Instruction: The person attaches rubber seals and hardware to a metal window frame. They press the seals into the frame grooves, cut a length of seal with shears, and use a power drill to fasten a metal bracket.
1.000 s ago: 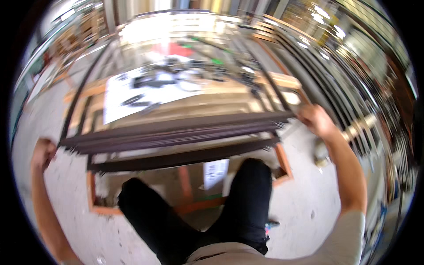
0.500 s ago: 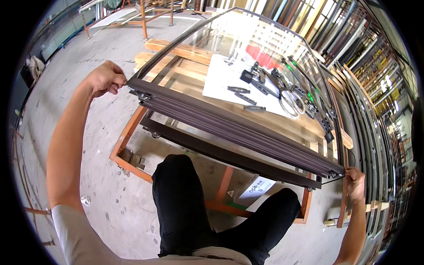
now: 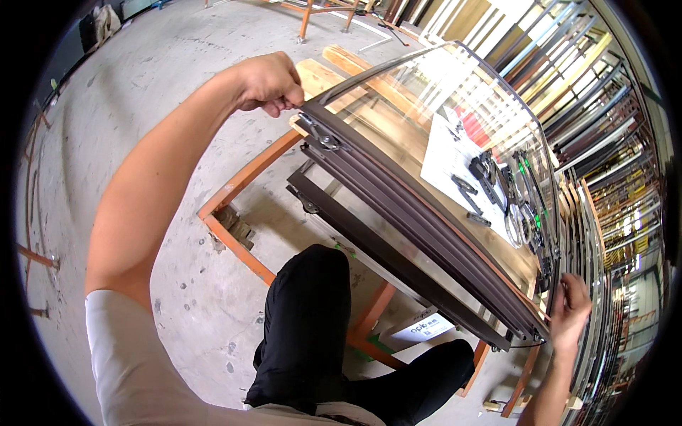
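Observation:
A glazed window sash [image 3: 398, 181] with a dark brown frame lies flat in front of me, with more dark brown profiles stacked beneath it. My left hand [image 3: 273, 85] is closed on its near left corner, next to a small roller fitting [image 3: 327, 141]. At the near right corner, my right hand [image 3: 570, 312] has its fingers bent around the side edge; the contact is partly hidden. On the sash are a white sheet [image 3: 442, 160], several black hardware pieces [image 3: 465, 188], and a coil of thin cord or wire [image 3: 516, 221].
An orange metal stand [image 3: 238, 181] with wooden boards [image 3: 376, 85] supports the sash. My knees are close to its near side. A white-labelled box [image 3: 419, 329] sits below. Long profiles [image 3: 568, 92] fill racks at the far right; another orange stand [image 3: 307, 21] is at the back.
The view has swung left, so the sash appears farther right and more slanted. My left hand remains at its corner; my right hand has shifted slightly up along the side edge, its fingers looser.

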Available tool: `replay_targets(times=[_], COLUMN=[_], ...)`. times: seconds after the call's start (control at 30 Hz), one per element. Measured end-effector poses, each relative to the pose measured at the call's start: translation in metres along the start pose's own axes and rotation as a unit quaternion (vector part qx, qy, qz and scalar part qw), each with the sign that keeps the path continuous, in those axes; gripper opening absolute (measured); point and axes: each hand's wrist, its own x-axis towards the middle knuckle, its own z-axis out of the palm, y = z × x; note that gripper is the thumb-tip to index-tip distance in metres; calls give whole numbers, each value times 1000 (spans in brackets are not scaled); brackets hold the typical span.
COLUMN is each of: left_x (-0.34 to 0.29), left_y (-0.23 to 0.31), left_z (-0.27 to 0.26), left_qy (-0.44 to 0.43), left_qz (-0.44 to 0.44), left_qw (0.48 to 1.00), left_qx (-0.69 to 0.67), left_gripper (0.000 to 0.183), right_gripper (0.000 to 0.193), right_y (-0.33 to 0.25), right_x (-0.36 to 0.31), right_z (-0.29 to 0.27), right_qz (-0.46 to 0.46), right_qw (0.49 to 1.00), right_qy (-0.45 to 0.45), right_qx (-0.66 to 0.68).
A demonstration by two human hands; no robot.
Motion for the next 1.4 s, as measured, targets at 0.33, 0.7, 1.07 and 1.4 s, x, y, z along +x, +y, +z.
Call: replay_targets(times=[0.33, 0.7, 1.07, 1.4], left_x=[5, 6, 6, 1], left_y=[-13, -18, -15, -15], left_z=[-10, -13, -13, -12], left_qy=[-30, -49, -40, -26], left_qz=[21, 41, 45, 44], left_qw=[999, 998, 998, 999], left_qx=[-18, -28, -15, -6], left_gripper=[7, 10, 9, 8], right_gripper=[12, 9, 3, 6], right_y=[-288, -311, -315, -297], right_x=[166, 192, 195, 181], right_z=[153, 195, 189, 190], right_qz=[-144, -15, -50, -114], right_qw=[961, 937, 947, 949], right_qy=[-38, -119, -121, -63], right_qx=[234, 327, 295, 287])
